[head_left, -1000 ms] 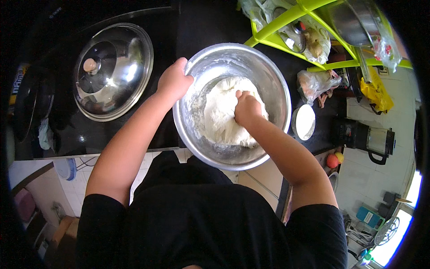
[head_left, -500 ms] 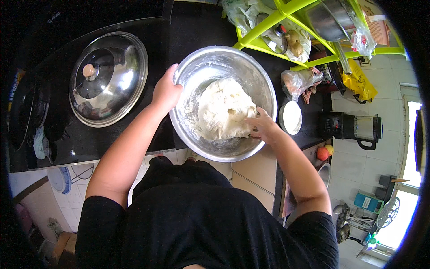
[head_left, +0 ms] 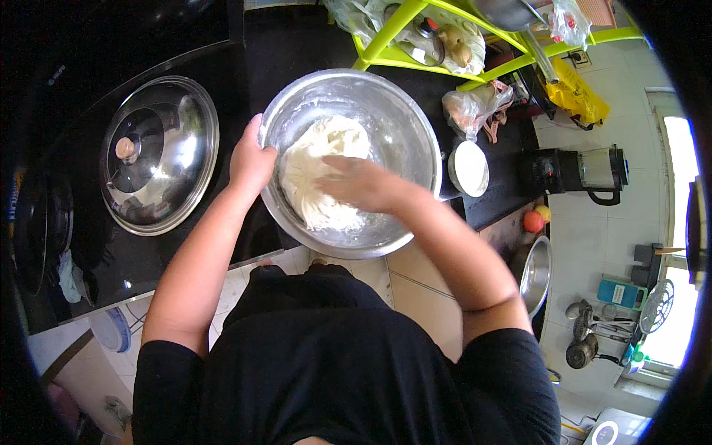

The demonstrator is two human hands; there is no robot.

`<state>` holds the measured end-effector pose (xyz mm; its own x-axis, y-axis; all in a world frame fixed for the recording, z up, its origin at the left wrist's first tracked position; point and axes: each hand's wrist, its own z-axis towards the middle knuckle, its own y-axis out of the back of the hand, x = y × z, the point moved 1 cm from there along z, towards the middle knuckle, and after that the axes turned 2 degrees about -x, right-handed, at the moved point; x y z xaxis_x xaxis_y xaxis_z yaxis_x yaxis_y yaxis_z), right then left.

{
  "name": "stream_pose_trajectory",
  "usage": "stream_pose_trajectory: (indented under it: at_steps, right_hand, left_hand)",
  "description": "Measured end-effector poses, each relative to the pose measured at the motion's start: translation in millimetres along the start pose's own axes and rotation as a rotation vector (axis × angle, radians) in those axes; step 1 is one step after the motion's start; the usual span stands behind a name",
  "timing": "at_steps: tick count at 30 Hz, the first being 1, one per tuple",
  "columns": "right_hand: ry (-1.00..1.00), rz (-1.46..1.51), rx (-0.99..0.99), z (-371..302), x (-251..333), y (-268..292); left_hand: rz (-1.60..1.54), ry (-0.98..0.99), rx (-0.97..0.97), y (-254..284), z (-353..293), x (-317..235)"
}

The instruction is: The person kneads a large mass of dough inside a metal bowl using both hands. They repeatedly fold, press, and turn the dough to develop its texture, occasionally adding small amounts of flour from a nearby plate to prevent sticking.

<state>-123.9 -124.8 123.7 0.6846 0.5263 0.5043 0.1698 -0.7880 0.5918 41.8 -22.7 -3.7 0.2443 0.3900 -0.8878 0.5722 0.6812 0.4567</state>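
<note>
A large steel bowl (head_left: 415, 133) holds a lump of pale dough (head_left: 334, 137), which lies toward the bowl's left side. My left hand (head_left: 254, 162) grips the bowl's left rim, thumb inside the edge. My right hand (head_left: 360, 184) reaches in over the right side of the bowl. It lies across the dough, somewhat blurred, its fingers stretched out and pointing left. Part of the dough is hidden beneath that hand.
On the dark counter to the left rests a glass pot lid (head_left: 167, 148). A small white bowl (head_left: 469, 169), a plastic bag (head_left: 475, 111) and a blender (head_left: 593, 169) stand to the right. Behind them rises a green rack (head_left: 389, 37). A steel basin (head_left: 535, 276) sits further right.
My right hand has gone from the dough's right edge to the top of it. The dough now sits further left in the bowl and looks flatter. My left hand keeps its hold.
</note>
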Motion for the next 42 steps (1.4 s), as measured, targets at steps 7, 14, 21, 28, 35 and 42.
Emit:
stream_pose_trajectory:
  at_steps: [7,14,21,28,35,42]
  right_hand:
    - [-0.248,-0.260,-0.694,-51,-87,-5]
    - [-0.529,1.287,-0.334,21,-43,-85]
    - [-0.414,1.558,-0.389,29,-10,5]
    - [-0.109,0.447,-0.397,56,-13,70]
    - [-0.196,-0.120,-0.513,1,-39,73]
    - [-0.298,-0.410,0.020,12,-124,-34]
  left_hand:
    - [-0.016,0.023,-0.001,-1,-7,-6]
    - [0.046,-0.018,0.024,3,-4,-7]
    - [0.207,-0.012,0.080,15,-5,-16]
    - [0.270,0.005,0.122,15,-6,-28]
    - [0.189,0.036,0.032,14,-10,-21]
    - [0.163,0.014,0.012,9,-11,-22]
